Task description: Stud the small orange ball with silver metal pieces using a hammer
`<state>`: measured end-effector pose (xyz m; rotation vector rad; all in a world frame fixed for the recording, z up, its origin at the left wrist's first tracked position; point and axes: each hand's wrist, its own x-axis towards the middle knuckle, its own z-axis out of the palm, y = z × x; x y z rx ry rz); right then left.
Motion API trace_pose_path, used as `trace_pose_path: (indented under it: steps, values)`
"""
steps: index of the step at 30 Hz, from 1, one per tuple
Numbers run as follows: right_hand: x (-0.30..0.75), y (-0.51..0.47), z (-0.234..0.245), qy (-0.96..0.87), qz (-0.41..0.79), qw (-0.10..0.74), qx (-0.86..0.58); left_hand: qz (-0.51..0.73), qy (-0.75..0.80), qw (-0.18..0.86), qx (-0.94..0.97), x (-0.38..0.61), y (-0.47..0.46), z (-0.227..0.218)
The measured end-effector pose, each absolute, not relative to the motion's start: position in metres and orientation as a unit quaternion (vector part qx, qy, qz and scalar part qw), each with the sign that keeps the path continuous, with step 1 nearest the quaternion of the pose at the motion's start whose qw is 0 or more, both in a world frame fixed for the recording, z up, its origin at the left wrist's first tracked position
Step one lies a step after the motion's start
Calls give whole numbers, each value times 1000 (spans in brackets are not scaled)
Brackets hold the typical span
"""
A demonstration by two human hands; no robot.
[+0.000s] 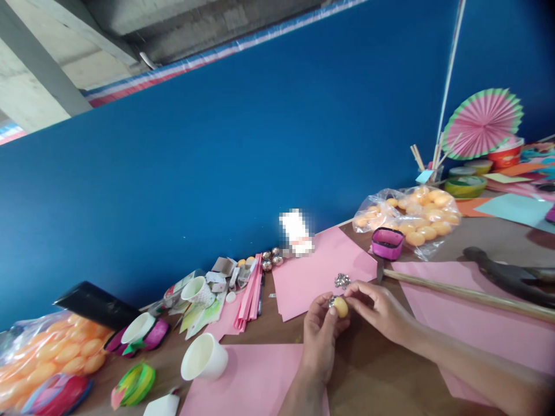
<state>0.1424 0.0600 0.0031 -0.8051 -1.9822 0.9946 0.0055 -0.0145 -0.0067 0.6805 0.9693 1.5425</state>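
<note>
One yellow ball (342,308), held above the brown table (373,361).
The left hand (319,334) pinches it between thumb and fingers; the right hand (381,310) bunches its fingers alongside, gripping what, I can't tell. Silvery pieces (342,281) lie just beyond, by a pink sheet's (318,268) edge.

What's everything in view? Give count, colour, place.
Wall panels: two, blue, back
Table: one, brown, below
Paper sheets: several, pink, tabletop
Ball bags: two, orange contents, left and right
Fan: one, pink and green, right
Wooden-handled tool: one, tan, right
Dark tool: one, black, right
Tub: one, red, right
Cups: several, white, left
Shiny balls: several, silver, centre
Metal bits: many, silver, centre
Strips: several, pink, left of centre
Clutter: uncountable, mixed, both sides
Held ball: one, yellow, centre
Left hand: one, bare, holding ball
Right hand: one, bare, beside ball
</note>
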Motion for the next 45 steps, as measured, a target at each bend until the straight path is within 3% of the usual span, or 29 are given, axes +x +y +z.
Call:
trace_pose_path:
  steps: [15, 45]
  values:
    - [142, 61, 5, -749, 423, 395, -322, 660, 446, 528, 294, 4, -16, -7]
    - [142, 61, 8, -724, 521, 329, -310, 637, 491, 485, 345, 4, -11, -8]
